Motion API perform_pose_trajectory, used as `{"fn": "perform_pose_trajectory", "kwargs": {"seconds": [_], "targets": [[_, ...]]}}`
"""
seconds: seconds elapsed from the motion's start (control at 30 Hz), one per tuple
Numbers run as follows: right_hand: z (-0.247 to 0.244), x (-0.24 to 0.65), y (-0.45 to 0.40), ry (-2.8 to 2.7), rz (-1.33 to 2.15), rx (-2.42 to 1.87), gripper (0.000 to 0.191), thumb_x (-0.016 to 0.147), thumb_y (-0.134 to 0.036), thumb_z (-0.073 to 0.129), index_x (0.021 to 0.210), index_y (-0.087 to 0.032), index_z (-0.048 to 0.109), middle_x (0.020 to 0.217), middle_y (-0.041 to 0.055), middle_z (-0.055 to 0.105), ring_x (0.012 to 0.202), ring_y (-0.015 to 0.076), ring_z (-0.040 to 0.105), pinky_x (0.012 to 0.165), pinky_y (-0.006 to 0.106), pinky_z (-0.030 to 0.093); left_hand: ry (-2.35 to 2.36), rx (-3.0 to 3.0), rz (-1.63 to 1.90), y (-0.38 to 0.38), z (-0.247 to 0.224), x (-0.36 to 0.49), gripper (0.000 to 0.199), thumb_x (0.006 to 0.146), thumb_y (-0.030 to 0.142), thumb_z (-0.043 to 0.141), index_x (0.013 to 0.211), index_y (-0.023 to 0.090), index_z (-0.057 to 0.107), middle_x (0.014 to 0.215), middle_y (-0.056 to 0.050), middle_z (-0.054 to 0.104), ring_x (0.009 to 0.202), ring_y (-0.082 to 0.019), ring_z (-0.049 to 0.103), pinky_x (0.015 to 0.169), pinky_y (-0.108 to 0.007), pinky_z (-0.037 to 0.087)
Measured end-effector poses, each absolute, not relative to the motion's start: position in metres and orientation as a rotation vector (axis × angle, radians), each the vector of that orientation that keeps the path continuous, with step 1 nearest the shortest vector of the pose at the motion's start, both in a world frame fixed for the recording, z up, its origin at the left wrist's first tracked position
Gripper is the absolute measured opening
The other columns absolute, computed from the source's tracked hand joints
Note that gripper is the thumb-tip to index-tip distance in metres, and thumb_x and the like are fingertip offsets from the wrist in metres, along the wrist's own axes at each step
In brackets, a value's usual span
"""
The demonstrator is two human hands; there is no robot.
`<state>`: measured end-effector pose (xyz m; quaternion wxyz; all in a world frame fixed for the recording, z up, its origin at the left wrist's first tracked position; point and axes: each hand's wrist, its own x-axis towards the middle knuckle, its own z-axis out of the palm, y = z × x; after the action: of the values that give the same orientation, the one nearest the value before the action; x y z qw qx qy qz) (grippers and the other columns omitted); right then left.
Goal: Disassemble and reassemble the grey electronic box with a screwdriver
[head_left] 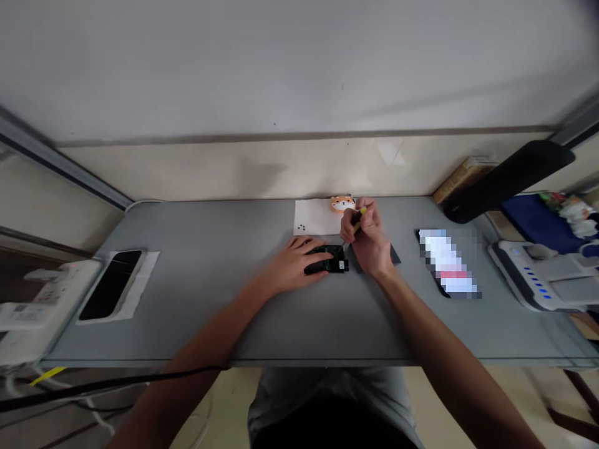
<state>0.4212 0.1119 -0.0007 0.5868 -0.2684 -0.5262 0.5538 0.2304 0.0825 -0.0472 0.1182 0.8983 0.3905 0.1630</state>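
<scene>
A small black device (339, 264) with a green circuit board showing lies on the grey table, in front of a white paper. My left hand (300, 262) rests on its left part, fingers around and over it, holding it against the table. In my right hand (367, 236) is a screwdriver (359, 221) with a yellow and black handle, its shaft slanting down to the device's right part. The exact spot of the tip is too small to make out. A dark flat piece lies partly under my right hand.
The white paper (311, 216) bears several tiny dark bits and an orange-and-white animal-faced item (342, 204). A phone (111, 284) lies at the left, a lit phone (445, 262) at the right. Power strips, a black cylinder (508, 181) and a box stand towards the sides.
</scene>
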Motion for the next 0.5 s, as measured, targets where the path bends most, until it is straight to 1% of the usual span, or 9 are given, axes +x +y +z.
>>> {"fn": "perform_pose_trajectory", "kwargs": {"seconds": [0.07,0.1,0.17,0.23,0.3,0.4,0.5], "targets": [[-0.002,0.425,0.11,-1.219,1.273,-0.657,0.047,0.089,-0.07,0.063,0.087,-0.03,0.038,0.06,-0.0075,0.035,0.05,0.0146,0.032,0.051,0.03,0.033,1.128,2.621,0.486,0.083,-0.048,0.231,0.033,0.101,0.044,0.062,0.13,0.03,0.071,0.14,-0.006,0.067,0.132,-0.029,0.053,0.111,-0.05,0.044],[-0.003,0.427,0.11,-1.212,1.271,-0.667,0.047,0.089,-0.069,0.063,0.087,-0.03,0.038,0.062,-0.0064,0.039,0.051,0.0146,0.035,0.052,0.031,0.035,1.118,2.619,0.496,0.082,-0.049,0.23,0.034,0.101,0.044,0.061,0.13,0.03,0.071,0.14,-0.006,0.067,0.132,-0.029,0.053,0.112,-0.05,0.044],[-0.002,0.432,0.113,-1.216,1.28,-0.675,0.045,0.089,-0.068,0.064,0.086,-0.029,0.042,0.072,-0.0026,0.049,0.057,0.0152,0.045,0.056,0.032,0.04,1.098,2.621,0.51,0.082,-0.049,0.23,0.034,0.102,0.043,0.059,0.13,0.028,0.07,0.141,-0.006,0.068,0.132,-0.03,0.053,0.112,-0.05,0.044],[0.001,0.435,0.116,-1.246,1.308,-0.691,0.044,0.091,-0.069,0.061,0.085,-0.028,0.047,0.077,0.0005,0.053,0.061,0.0166,0.05,0.059,0.034,0.044,1.089,2.621,0.523,0.081,-0.049,0.23,0.034,0.103,0.042,0.056,0.129,0.027,0.071,0.142,-0.005,0.067,0.13,-0.03,0.054,0.112,-0.049,0.045],[0.005,0.436,0.117,-1.273,1.345,-0.713,0.045,0.093,-0.072,0.055,0.084,-0.028,0.049,0.073,0.0006,0.05,0.059,0.0173,0.047,0.058,0.036,0.045,1.086,2.616,0.529,0.082,-0.048,0.23,0.034,0.103,0.042,0.056,0.129,0.027,0.071,0.142,-0.005,0.068,0.129,-0.029,0.055,0.111,-0.049,0.045],[0.009,0.434,0.115,-1.255,1.337,-0.715,0.048,0.094,-0.076,0.046,0.085,-0.029,0.047,0.065,-0.0024,0.041,0.053,0.0166,0.039,0.053,0.034,0.042,1.091,2.599,0.54,0.083,-0.048,0.23,0.033,0.101,0.043,0.061,0.128,0.029,0.072,0.139,-0.006,0.069,0.128,-0.029,0.056,0.112,-0.049,0.045],[0.006,0.433,0.113,-1.219,1.305,-0.696,0.048,0.092,-0.077,0.049,0.086,-0.03,0.042,0.062,-0.0052,0.035,0.05,0.015,0.033,0.049,0.031,0.036,1.091,2.585,0.544,0.085,-0.049,0.229,0.032,0.1,0.044,0.063,0.127,0.029,0.073,0.14,-0.006,0.068,0.129,-0.028,0.055,0.113,-0.05,0.045]]}}
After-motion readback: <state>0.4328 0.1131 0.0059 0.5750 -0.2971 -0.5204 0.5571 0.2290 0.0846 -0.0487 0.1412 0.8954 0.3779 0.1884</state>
